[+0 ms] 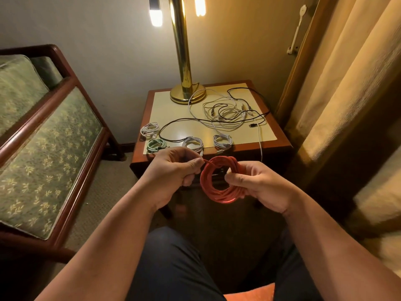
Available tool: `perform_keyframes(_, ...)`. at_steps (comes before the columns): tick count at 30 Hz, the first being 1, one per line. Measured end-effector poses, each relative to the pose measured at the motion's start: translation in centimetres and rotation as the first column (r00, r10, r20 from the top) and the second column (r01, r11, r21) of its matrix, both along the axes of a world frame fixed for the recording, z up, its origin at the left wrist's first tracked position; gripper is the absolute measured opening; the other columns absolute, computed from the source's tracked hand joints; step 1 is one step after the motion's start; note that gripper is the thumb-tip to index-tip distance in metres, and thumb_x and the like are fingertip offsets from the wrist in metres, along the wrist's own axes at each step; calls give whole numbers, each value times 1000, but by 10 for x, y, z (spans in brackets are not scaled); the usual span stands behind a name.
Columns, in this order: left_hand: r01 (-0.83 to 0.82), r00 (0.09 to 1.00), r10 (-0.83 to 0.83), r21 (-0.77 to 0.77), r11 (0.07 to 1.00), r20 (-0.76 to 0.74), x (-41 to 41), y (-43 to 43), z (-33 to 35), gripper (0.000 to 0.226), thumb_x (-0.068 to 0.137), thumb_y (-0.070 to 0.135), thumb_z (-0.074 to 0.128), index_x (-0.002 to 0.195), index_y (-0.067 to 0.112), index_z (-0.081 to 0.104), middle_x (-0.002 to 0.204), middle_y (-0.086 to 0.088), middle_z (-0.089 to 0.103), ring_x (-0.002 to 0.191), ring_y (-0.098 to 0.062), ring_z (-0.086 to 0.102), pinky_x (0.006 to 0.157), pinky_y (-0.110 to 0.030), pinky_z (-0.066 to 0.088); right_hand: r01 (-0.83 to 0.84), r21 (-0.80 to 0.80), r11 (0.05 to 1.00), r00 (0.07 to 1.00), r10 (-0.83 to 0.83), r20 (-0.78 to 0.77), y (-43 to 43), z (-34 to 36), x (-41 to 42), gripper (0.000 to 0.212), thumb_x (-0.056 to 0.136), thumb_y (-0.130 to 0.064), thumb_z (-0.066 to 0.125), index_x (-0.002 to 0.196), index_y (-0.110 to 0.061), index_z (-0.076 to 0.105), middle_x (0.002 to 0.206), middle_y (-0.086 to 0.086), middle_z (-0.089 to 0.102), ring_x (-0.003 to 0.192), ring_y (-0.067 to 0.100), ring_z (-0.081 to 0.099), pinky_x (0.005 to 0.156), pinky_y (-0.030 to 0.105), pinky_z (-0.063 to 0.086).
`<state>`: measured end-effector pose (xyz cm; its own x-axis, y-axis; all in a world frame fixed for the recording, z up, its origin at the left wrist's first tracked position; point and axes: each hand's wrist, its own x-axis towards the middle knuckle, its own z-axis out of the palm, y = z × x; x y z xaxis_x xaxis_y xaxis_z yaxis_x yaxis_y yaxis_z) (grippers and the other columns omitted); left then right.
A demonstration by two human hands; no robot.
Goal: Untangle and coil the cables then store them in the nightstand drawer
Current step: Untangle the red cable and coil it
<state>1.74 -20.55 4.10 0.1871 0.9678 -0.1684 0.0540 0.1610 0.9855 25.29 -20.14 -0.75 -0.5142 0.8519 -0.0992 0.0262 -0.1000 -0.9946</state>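
Red cable (219, 181) nearly coiled: loop gripped in right hand (256, 183), end pinched by left hand (173, 168). Four coils (221, 140) laid on nightstand (173, 109); tangle (227, 111) not yet undone.

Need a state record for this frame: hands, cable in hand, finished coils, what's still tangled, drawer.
in hand: red cable coil, held in front of the nightstand
left hand: pinches the coil's loose end
right hand: grips the loops
coiled on top: three white coils, one green coil
still tangled: white and black cables, beside the brass lamp base
drawer: not clearly visible, state cannot be told
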Motion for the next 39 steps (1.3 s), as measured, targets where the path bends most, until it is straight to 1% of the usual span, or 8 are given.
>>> perform_keyframes(6, -52, 974, 85, 155, 987, -210, -2, 7, -14, 28, 92, 5, 71, 77, 27, 79, 74, 6, 68, 62, -8, 55, 59, -24, 42, 70, 34, 997, 998, -70, -12, -1, 4, 3, 27, 98, -37, 62, 104, -11, 68, 88, 14, 65, 78, 35, 59, 70, 43, 47)
perform_keyframes(9, -66, 907, 167, 260, 963, -386, -2, 11, -29, 21, 88, 14, 77, 80, 34, 79, 93, 6, 70, 88, -11, 64, 78, -28, 51, 76, -42, 996, 991, -80, -105, -6, 5, -9, 35, 104, -29, 53, 121, 2, 56, 81, 2, 64, 70, 19, 61, 59, 29, 47)
perform_keyframes(14, -154, 967, 190, 201, 967, -170, 8, 7, -36, 10, 85, 9, 78, 89, 17, 81, 88, -6, 79, 87, -25, 76, 87, -43, 61, 89, -103, 991, 959, -113, -259, -11, 7, -28, 30, 101, -27, 52, 120, -4, 56, 79, 2, 64, 68, 19, 60, 56, 29, 45)
perform_keyframes(19, -151, 955, 164, -72, 986, 249, 11, 6, -35, 24, 92, 8, 67, 107, -10, 70, 94, -23, 75, 81, -25, 75, 72, -32, 63, 293, 14, 956, 953, -291, -86, -11, 3, -38, 24, 105, -32, 49, 114, -12, 60, 69, -3, 62, 63, 18, 62, 60, 33, 52)
perform_keyframes(24, -109, 958, 140, -132, 985, 252, 23, 4, -40, 57, 87, 45, 65, 107, -8, 70, 94, -23, 74, 84, -28, 73, 80, -38, 60, 398, 152, 905, 915, -404, 9, -11, -6, -43, 17, 107, -32, 47, 109, -23, 61, 75, -5, 68, 64, 11, 67, 58, 25, 52)
perform_keyframes(30, -79, 983, 93, -93, 993, 159, 32, -2, -41, 19, 86, 13, 76, 94, -4, 73, 82, -14, 75, 77, -21, 72, 75, -34, 62, 393, 249, 885, 908, -417, 48, -9, -17, -44, 17, 106, -32, 50, 115, -24, 62, 102, -1, 72, 92, 10, 72, 79, 29, 60)
perform_keyframes(36, 98, 972, -64, -140, 985, 225, 33, -3, -44, 34, 77, 22, 82, 103, 1, 74, 94, -14, 74, 92, -25, 71, 95, -42, 57, 359, 351, 865, 880, -439, 182, -2, -31, -32, 36, 103, -54, 45, 115, -24, 62, 111, 5, 65, 102, 19, 67, 90, 46, 58)
perform_keyframes(39, 175, 978, -141, -226, 958, 155, 28, -1, -42, 35, 74, 28, 79, 103, 8, 75, 98, -12, 75, 96, -23, 71, 93, -39, 52, 342, 334, 879, 898, -410, 160, -4, -34, -32, 32, 106, -45, 47, 113, -19, 64, 103, 2, 70, 97, 15, 69, 86, 41, 61)
